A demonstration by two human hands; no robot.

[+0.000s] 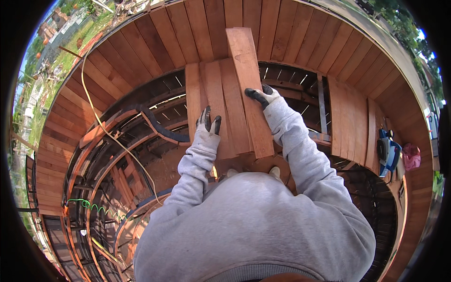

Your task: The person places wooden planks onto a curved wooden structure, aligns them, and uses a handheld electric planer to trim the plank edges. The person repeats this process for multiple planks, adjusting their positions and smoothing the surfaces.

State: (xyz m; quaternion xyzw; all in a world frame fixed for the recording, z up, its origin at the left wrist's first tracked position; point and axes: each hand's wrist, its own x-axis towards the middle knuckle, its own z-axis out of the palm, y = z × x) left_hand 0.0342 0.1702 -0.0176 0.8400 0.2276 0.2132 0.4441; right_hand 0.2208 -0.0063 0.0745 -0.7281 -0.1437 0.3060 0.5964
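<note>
A long reddish-brown wooden plank (248,89) lies tilted over several shorter boards (216,98) in front of me, its far end reaching onto the plank wall. My right hand (263,95), in a black and white work glove, grips the long plank's right edge. Gloved the same way, my left hand (207,123) rests with fingers spread on the leftmost boards. Part of each palm is hidden. The boards bridge an open gap in the curved frame.
Curved framing ribs (98,188) with open gaps lie at lower left. A yellowish hose (105,131) and a green coiled hose (91,207) cross them. To the right sit fitted boards (347,120), a blue power tool (388,152) and a pink bag (411,156).
</note>
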